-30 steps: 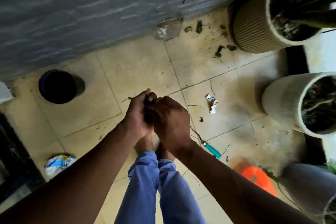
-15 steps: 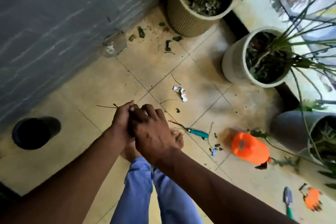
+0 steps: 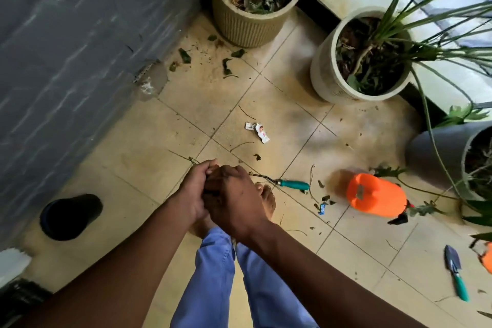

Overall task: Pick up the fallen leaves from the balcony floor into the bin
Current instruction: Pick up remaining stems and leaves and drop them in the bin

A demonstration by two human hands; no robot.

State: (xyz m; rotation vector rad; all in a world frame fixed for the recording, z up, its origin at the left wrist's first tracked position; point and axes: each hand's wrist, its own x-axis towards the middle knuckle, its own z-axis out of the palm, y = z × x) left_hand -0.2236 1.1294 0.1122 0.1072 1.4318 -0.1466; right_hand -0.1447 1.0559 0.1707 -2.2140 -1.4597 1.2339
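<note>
While clasped together, both hands curl closed, contents hidden, leaves on tiled floor.

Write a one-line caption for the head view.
Left hand and right hand clasped together above beige tiled floor strewn with green fallen leaves.

Bare tiles lie open leftward; pots crowd the right.

- Left hand and right hand are clasped together above bare feet.
- Black bin stands left, by the wall.
- Green leaves litter tiles near the ribbed pot.
</note>
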